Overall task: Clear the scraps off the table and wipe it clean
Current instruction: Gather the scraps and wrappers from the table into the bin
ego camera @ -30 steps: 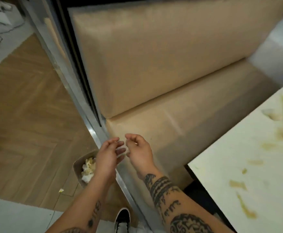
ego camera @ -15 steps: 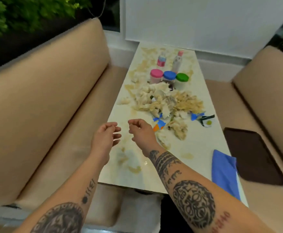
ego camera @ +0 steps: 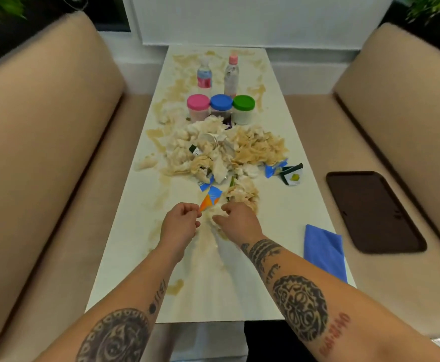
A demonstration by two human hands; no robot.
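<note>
Tattooed forearms stretch in over the near edge of the desk (ego camera: 125,257), and that's the change: a second ago the view was turned to the floor beside the bench, hands over a bin of scraps; now it has swung back to the mess. The left hand (ego camera: 178,226) hangs loosely curled and holds nothing; the right hand (ego camera: 236,222) is the same, fingers bent, empty, just short of the nearest soggy scraps. So one load looks dumped and the next grab is on, I'd say. By the near right edge lies a blue cloth (ego camera: 324,250), untouched, so wiping hasn't begun. Just beyond the fingers sits an orange-and-blue wrapper (ego camera: 211,199), then the big scrap pile (ego camera: 221,152) across the middle, torn packets (ego camera: 284,172) to its right. Further on stand three tubs (ego camera: 220,107) with pink, blue and green lids, two bottles (ego camera: 217,74) near the far edge, brown smears all around.
</note>
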